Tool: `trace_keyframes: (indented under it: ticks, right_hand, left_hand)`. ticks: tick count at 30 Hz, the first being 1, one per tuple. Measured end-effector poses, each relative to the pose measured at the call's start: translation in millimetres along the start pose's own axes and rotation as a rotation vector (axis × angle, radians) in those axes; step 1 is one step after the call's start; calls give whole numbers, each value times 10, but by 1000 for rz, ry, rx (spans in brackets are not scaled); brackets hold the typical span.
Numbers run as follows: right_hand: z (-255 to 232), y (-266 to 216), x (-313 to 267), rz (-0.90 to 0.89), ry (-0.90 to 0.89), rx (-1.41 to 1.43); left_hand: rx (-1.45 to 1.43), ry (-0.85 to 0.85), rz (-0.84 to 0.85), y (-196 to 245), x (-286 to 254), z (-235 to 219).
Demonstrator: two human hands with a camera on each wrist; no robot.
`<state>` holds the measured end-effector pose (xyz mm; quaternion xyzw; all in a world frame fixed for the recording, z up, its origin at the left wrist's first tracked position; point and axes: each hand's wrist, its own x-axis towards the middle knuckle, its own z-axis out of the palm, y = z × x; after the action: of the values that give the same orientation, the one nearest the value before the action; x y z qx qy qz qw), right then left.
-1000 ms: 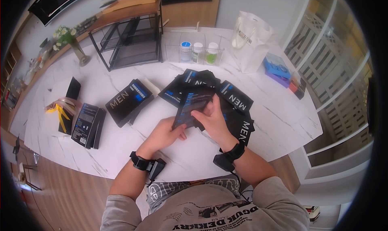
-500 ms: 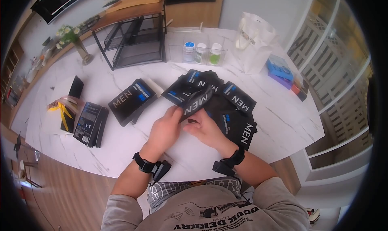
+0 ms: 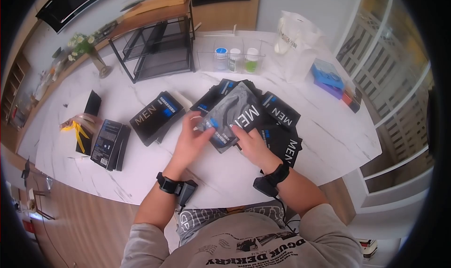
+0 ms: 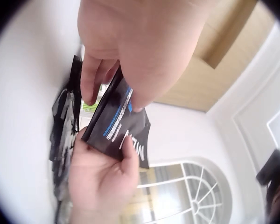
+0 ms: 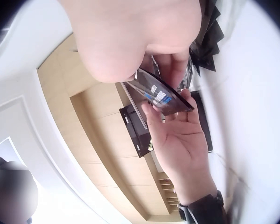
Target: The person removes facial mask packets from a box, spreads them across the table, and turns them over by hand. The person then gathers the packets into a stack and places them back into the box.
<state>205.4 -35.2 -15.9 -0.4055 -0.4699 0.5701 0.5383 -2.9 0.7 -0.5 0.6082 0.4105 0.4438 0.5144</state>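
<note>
Black packet point(image 3: 232, 109) is turned flatter since the earlier frame.
Lower edge is pinched by right hand point(image 3: 255, 149); left hand point(image 3: 187, 142) is held wide-fingered at the left.

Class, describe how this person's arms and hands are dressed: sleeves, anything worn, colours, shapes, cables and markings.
Short, plain grey sleeves leave the forearms bare. The left hand and right hand wear no gloves. Each wrist has a black strap carrying a dark, boxy device. A thin black cable shows near the right one. Any small markings on the devices are unreadable.
</note>
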Motion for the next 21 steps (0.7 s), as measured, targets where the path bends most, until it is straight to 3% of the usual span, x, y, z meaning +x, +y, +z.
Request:
trace_keyframes:
  ticks: [1, 4, 11, 17, 18, 20, 21]
  right_hand:
    - [11, -13, -8, 2, -1, 40]
    - [72, -93, -36, -2, 29, 88]
    - [-39, -72, 86, -34, 135, -16]
    - [-52, -102, 92, -57, 137, 10]
    - [-61, -95, 100, -64, 144, 36]
    - [-105, -96, 119, -75, 161, 87]
    - [-110, -105, 113, -70, 164, 113]
  left_hand:
    - [-101, 7, -24, 42, 11, 18]
    - [-188, -195, -94, 43, 53, -115]
    - [-101, -50, 9, 87, 59, -126]
    - [70, -66, -7, 330, 27, -352]
    - [205, -35, 17, 371, 33, -475]
    - [713, 114, 284, 423, 49, -728]
    - [981, 199, 323, 424, 35, -851]
